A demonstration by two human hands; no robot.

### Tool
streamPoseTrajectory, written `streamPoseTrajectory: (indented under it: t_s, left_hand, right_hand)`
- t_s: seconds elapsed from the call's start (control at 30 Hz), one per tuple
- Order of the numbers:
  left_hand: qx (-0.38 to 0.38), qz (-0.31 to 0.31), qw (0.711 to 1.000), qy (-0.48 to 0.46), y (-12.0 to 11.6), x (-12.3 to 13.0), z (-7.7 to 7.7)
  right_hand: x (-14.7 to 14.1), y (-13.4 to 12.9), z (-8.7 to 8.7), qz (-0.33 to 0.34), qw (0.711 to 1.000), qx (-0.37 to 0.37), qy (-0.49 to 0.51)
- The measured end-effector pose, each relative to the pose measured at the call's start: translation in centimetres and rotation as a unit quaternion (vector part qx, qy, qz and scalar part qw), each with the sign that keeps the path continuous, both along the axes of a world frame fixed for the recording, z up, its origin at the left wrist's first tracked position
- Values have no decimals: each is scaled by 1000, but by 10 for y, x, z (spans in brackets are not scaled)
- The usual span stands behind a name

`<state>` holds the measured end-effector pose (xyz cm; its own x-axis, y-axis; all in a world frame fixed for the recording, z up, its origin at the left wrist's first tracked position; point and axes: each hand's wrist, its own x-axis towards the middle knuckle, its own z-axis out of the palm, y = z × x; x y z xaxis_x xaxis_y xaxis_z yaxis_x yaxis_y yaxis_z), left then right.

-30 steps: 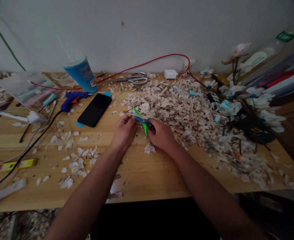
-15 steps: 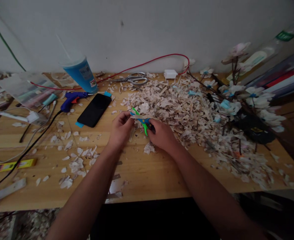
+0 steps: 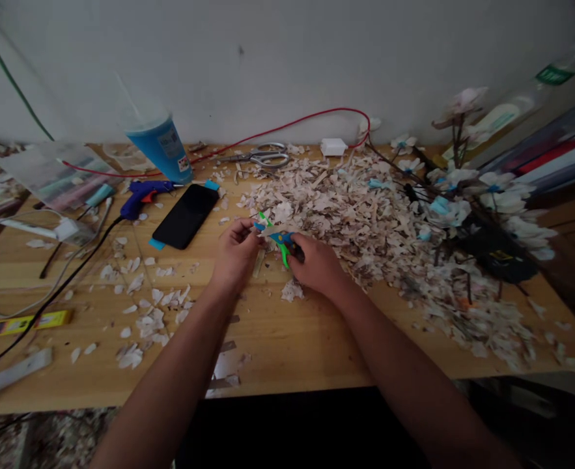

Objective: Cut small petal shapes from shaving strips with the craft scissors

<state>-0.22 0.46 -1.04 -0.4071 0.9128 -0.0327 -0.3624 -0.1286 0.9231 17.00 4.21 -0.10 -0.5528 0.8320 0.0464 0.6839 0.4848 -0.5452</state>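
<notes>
Green-and-blue scissors [image 3: 278, 238], held closed-fisted in the right hand [image 3: 316, 264] at frame centre, bite a pale scrap [image 3: 269, 230] pinched by the left hand [image 3: 236, 254]; heaped trimmings [image 3: 365, 221] cover the worktop [image 3: 277, 339], suggesting cutting is well along.

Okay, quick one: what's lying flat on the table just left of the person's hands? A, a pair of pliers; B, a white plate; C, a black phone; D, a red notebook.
C: a black phone lies flat on the wooden table, just left of the left hand, beside the blue glue gun.
</notes>
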Motion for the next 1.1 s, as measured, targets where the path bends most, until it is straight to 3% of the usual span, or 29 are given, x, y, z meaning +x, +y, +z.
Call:
streamPoseTrajectory:
  t_s: [0.2, 0.53, 0.73, 0.9, 1.0, 1.1]
  left_hand:
    - [-6, -7, 1000, 0, 2, 2, -10]
    - [-20, -57, 989, -136, 0, 0, 3]
    - [-19, -23, 999, -18, 0, 1, -2]
    - [-36, -9, 993, 113, -4, -6, 10]
    - [-43, -31, 992, 113, -5, -9, 14]
    - [-31, -45, 998, 18, -4, -7, 11]
  right_hand:
    - [-2, -2, -5, -7, 1000, 13, 12]
    - [-2, -1, -6, -5, 1000, 13, 5]
    - [-3, -2, -5, -4, 1000, 12, 5]
    - [-2, -1, -5, -6, 1000, 4, 3]
    - [-2, -1, -4, -2, 1000, 0, 2]
    - [-1, -1, -6, -4, 1000, 1, 8]
